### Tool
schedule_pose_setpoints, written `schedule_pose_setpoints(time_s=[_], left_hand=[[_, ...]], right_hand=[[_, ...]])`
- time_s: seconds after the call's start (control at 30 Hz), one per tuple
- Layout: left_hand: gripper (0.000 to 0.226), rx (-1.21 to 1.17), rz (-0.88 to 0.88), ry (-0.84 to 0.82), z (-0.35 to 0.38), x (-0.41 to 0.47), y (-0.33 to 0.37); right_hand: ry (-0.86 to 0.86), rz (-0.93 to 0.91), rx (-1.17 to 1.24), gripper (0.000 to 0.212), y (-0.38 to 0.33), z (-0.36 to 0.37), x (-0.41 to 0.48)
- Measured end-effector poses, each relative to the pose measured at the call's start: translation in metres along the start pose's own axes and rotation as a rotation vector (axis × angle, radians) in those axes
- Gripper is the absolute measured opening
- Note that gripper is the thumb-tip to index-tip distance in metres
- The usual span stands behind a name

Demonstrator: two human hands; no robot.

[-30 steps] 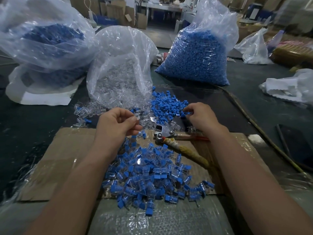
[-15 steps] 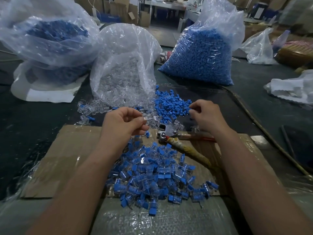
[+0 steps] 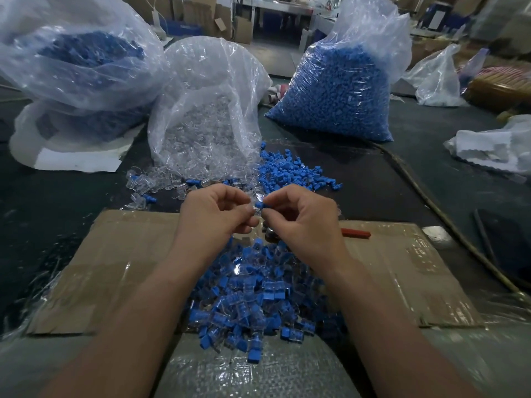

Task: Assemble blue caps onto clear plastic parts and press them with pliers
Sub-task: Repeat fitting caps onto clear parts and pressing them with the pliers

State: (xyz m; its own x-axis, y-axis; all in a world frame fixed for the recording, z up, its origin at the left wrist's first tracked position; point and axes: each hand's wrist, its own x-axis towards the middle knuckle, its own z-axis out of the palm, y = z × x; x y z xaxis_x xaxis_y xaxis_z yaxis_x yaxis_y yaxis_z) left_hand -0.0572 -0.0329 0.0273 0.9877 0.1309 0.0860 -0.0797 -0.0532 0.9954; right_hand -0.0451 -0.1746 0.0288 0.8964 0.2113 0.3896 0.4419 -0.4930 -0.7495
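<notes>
My left hand (image 3: 214, 215) pinches a clear plastic part (image 3: 253, 208) between thumb and fingers. My right hand (image 3: 301, 218) holds a blue cap (image 3: 260, 205) at its fingertips, and the cap touches the clear part. Both hands meet above a cardboard sheet (image 3: 126, 254). A pile of assembled blue-and-clear pieces (image 3: 253, 300) lies on the cardboard below my wrists. The pliers lie under my right hand; only a red handle tip (image 3: 356, 233) and a bit of metal (image 3: 270, 234) show. Loose blue caps (image 3: 290, 172) and loose clear parts (image 3: 155, 183) lie just beyond my hands.
Behind the loose parts stand a bag of clear parts (image 3: 207, 116), a bag of blue caps (image 3: 336, 90) at the right, and another bag with blue pieces (image 3: 77, 61) at the left. White bags (image 3: 494, 150) and a long thin rod (image 3: 448, 222) lie to the right.
My right hand left the loose blue caps and came left with one cap. It now meets my left hand, which has kept hold of the clear part.
</notes>
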Motion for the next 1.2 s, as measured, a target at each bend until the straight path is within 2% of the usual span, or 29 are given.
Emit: schedule_pose_setpoints(time_s=[0.3, 0.5, 0.67, 0.87, 1.2], left_hand=[[0.021, 0.058, 0.052, -0.061, 0.001, -0.003, 0.002], [0.013, -0.049, -0.017, -0.128, -0.003, -0.002, 0.005], [0.012, -0.084, -0.04, -0.168, -0.004, -0.003, 0.006], [0.015, -0.095, -0.04, -0.179, -0.005, -0.003, 0.006], [0.006, -0.167, -0.111, -0.239, -0.004, -0.002, 0.007]], right_hand=[[-0.019, -0.008, -0.024, 0.01, 0.003, 0.001, -0.001], [0.048, -0.191, -0.014, 0.018, 0.003, -0.004, 0.0], [-0.012, -0.132, 0.127, 0.021, 0.005, -0.005, -0.001], [-0.092, -0.153, 0.231, 0.03, 0.005, -0.01, -0.003], [-0.042, -0.27, 0.105, 0.027, 0.009, -0.014, -0.002]])
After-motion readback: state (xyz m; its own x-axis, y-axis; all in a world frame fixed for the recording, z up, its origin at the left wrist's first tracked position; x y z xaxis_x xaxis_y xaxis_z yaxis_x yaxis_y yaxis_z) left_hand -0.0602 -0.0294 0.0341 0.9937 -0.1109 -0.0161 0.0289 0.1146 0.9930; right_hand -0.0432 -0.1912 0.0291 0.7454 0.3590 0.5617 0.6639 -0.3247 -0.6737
